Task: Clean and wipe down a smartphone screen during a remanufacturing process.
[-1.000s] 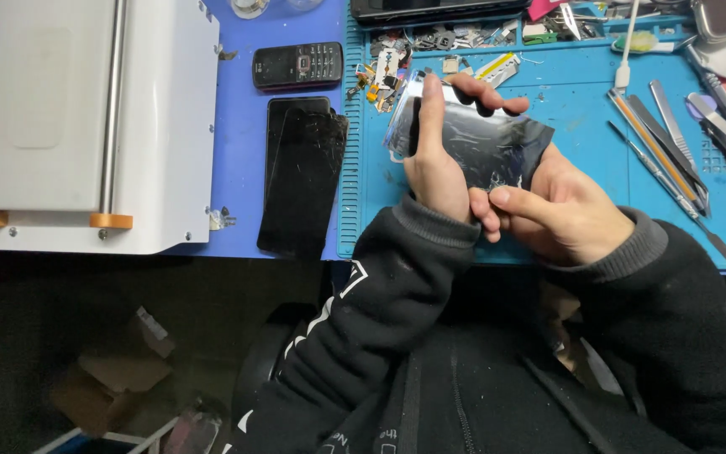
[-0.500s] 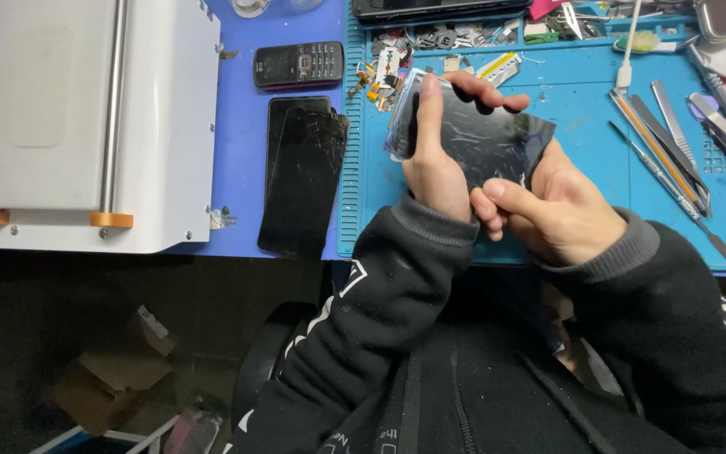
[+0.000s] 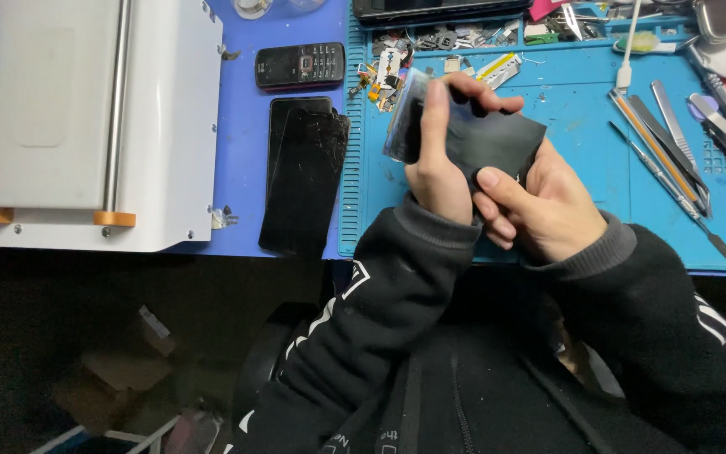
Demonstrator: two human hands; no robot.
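While both forearms in black sleeves rise from the lower edge, the far left of the bench carries a boxy white machine (image 3: pixel 98 118) with a metal rod and orange end tabs, its casing smooth and matte. Beside it, on the purple mat (image 3: pixel 241 101), lie a small black keypad phone (image 3: pixel 300 65) and a cracked glossy black screen panel (image 3: pixel 304 178), long and flat. Over the blue work mat (image 3: pixel 581 143) the left hand (image 3: pixel 439 164) stands upright, thumb pressed flat on the front of a dark, shiny phone (image 3: pixel 485 139) held above the mat, fingers curled round its top. Next to it, the right hand (image 3: pixel 548 210) cups the phone's lower right corner, thumb pinching its face. Slim metal tweezers and prying tools (image 3: pixel 665 160) lie farther right.
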